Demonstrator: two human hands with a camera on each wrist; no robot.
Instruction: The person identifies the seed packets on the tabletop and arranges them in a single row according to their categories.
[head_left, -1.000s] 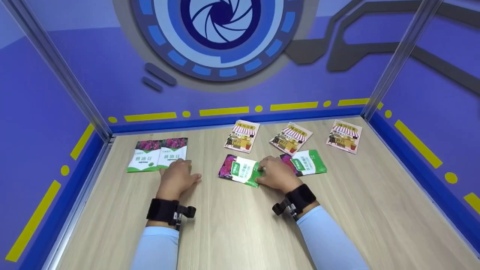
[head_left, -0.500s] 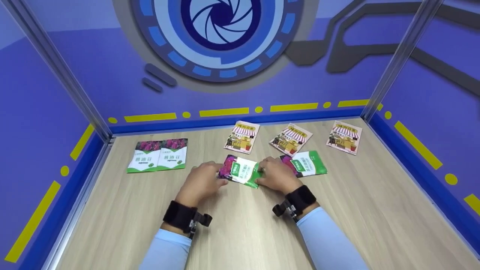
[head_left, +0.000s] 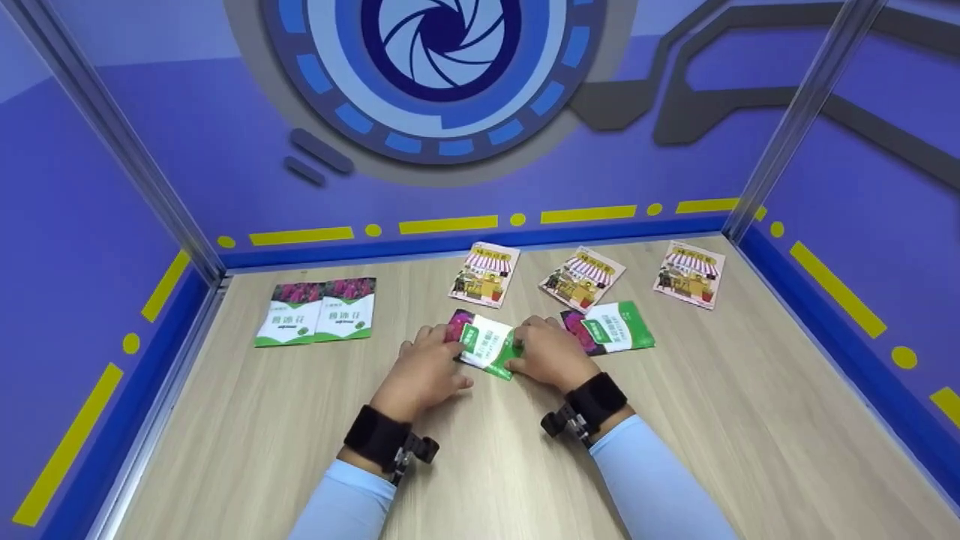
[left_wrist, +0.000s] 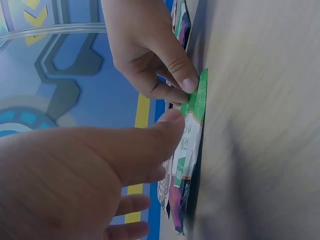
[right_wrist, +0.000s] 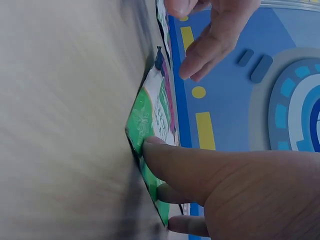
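Between the two hands lies a green-and-white seed packet [head_left: 486, 343] with a magenta flower picture, partly covered at its left end. My right hand [head_left: 553, 352] pinches the packet's green right end, thumb on the near side. My left hand [head_left: 426, 373] is over the flower end, fingers extended and thumb held apart; in the left wrist view its thumb [left_wrist: 150, 145] hovers by the packet, and contact is unclear. Just right of the right hand is a similar seed packet [head_left: 619, 328], its flower end partly under a pink shop-picture packet [head_left: 581, 278].
Two white-and-green flower packets [head_left: 285, 319] overlap at the table's left. More pink shop-picture packets stand out along the back, one left [head_left: 484, 274] and one right [head_left: 688, 274]. Blue panels enclose the wooden table [head_left: 480, 465] at the back and sides.
My left hand has moved right, from the white-and-green packets to the middle seed packet's flower end. The right hand stays at the green end; that packet has turned slightly.
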